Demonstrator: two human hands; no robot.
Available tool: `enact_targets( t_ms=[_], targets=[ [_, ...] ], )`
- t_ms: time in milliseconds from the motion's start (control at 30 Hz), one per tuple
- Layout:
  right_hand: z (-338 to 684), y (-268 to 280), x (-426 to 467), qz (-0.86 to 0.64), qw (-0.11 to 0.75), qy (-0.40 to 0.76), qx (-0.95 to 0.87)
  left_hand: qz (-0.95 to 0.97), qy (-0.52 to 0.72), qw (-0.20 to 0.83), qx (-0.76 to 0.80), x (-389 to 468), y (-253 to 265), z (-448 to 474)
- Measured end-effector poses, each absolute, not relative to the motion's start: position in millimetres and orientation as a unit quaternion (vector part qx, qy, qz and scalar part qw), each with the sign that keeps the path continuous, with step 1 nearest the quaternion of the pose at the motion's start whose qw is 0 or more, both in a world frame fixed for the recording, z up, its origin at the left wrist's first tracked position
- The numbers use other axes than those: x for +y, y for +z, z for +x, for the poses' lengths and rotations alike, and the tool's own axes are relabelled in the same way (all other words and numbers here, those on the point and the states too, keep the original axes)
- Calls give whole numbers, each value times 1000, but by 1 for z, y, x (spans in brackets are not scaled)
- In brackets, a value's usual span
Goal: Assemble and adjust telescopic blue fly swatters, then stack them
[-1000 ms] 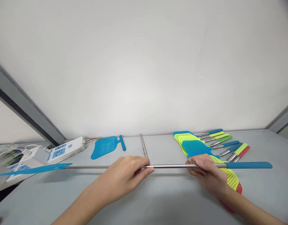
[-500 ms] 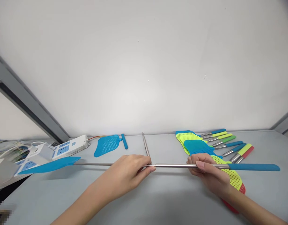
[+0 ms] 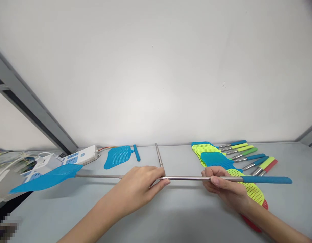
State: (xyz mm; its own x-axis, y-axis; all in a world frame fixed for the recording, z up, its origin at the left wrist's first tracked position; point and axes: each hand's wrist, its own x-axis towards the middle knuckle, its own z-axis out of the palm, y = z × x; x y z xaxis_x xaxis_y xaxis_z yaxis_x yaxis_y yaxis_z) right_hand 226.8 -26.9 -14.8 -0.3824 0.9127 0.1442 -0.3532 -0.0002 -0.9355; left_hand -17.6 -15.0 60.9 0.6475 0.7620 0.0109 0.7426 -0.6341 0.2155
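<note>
Rolled since a second ago: blue telescopic fly swatter (image 3: 186,178), now showing more of its mesh paddle (image 3: 48,179). I have it level over the grey tabletop (image 3: 171,216), my left hand (image 3: 143,184) pinching the steel shaft (image 3: 102,176), my right hand (image 3: 225,189) closed round it near the blue handle (image 3: 268,179). The paddle visually overlaps the power strip (image 3: 88,154); open tabletop lies between both forearms (image 3: 107,209).

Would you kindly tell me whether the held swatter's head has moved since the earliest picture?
Yes: the head has turned; its upper edge sits higher against the power strip in view, and more of its face shows.
</note>
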Motion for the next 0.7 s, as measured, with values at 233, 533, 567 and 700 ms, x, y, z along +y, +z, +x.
enact_targets(
  t_ms=[233,533,567,700],
  targets=[
    [223,-13,-27,-285,477,638,-532,904,46,102,413,-15,54,-17],
    [223,-11,-27,-293,452,630,-559,906,61,98,407,-16,54,-13],
    [222,-11,-27,-294,451,629,-561,907,65,96,405,-17,54,-12],
    [220,-11,-27,-296,444,629,-565,909,74,82,402,-18,52,-10]
  ],
)
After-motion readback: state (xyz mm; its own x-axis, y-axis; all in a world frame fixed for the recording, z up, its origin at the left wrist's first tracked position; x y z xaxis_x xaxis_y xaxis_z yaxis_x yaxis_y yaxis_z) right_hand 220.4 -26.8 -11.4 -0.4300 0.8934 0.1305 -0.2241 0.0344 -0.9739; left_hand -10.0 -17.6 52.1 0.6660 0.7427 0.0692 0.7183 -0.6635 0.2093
